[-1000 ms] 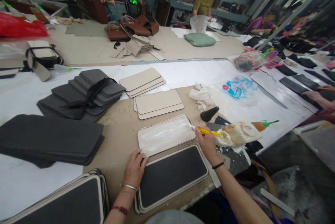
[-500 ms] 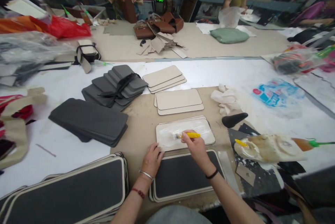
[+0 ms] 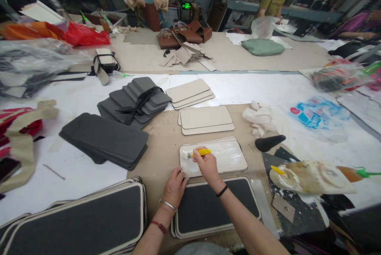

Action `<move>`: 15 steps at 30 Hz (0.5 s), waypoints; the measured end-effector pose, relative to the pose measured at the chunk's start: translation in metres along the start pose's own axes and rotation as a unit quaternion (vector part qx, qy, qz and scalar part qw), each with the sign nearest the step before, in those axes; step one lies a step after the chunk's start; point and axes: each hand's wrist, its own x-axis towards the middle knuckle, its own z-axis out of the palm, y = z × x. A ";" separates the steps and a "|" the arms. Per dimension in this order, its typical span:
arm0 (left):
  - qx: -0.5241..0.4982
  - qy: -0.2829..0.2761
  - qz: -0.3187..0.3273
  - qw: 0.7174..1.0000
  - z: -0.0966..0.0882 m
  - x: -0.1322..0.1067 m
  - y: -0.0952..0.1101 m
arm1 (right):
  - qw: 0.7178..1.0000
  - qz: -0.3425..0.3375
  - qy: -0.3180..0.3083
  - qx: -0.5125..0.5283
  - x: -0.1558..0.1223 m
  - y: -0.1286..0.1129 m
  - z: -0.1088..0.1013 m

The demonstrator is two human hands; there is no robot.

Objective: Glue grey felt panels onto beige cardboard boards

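Right fingers (image 3: 201,161) pinch a yellow brush (image 3: 205,152); below them lies a pale panel (image 3: 228,154), touched by slightly spread left fingers (image 3: 179,175).

Left of my left hand (image 3: 175,187), a bare lane of brown paper (image 3: 159,155) runs forward — fenced in by the stacked dark grey rounded slabs (image 3: 104,140) and, nearer me, the beige-edged black panels (image 3: 89,215). Beyond my right hand (image 3: 208,165), flat beige round-cornered boards (image 3: 206,118) lie low enough to pass over; rightward, the black tapered object (image 3: 269,142) and crumpled white wad (image 3: 258,118) obstruct me.
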 end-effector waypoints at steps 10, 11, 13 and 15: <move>-0.014 -0.022 -0.040 0.999 0.001 -0.001 0.006 | 0.991 0.046 0.127 -0.021 0.010 0.012 -0.076; -0.016 -0.026 -0.047 0.998 0.000 0.000 0.006 | 0.992 0.061 0.107 0.017 0.009 0.009 -0.065; -0.020 -0.032 -0.062 0.997 -0.001 0.000 0.007 | 0.991 0.085 0.057 0.087 0.008 0.001 -0.033; -0.024 -0.037 -0.069 0.997 -0.003 0.001 0.006 | 0.987 0.104 0.027 0.120 0.010 -0.004 -0.005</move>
